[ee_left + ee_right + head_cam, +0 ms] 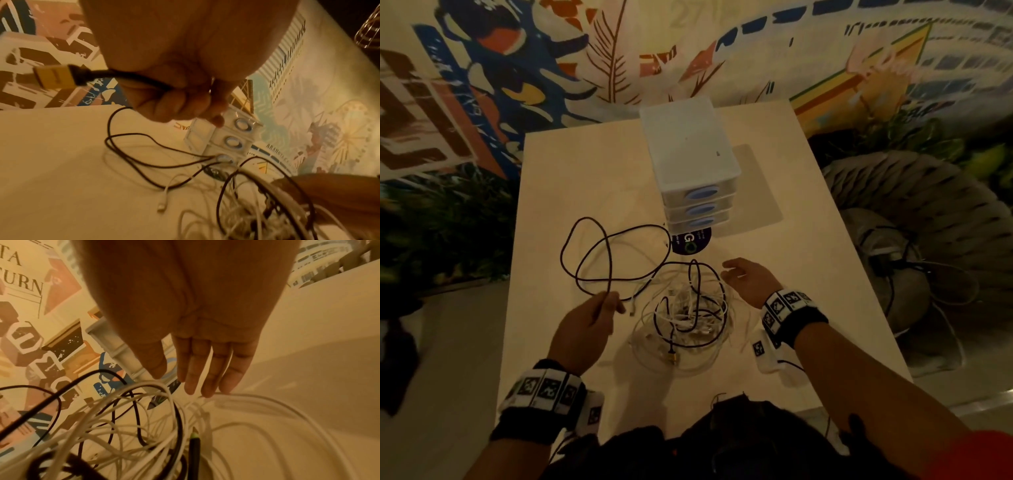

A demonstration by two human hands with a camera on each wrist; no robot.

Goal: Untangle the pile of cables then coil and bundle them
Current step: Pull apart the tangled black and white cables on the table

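Left hand (585,325): fingers curled round thin dark round cable (589,253) near its end; gold flat-bodied plug (50,78) sticks out past the fist in wrist view. Cable's loops lie spread on pale wooden table (544,205), left of the tangled heap of white & dark cables (685,315).

Heap sits centre-front, dark strands threaded through it.

Right hand (746,279): fingers straight, relaxed, holding nothing; hovers just beside heap's right edge, poss. touching a white strand, can't confirm.

Step, in my judgement: untangling, dark cable partly freed; no coiling begun. Next move needs right hand to pin heap while left draws the dark run out w/o tightening knots.

White plastic 3-drawer unit (688,161) stands beyond.
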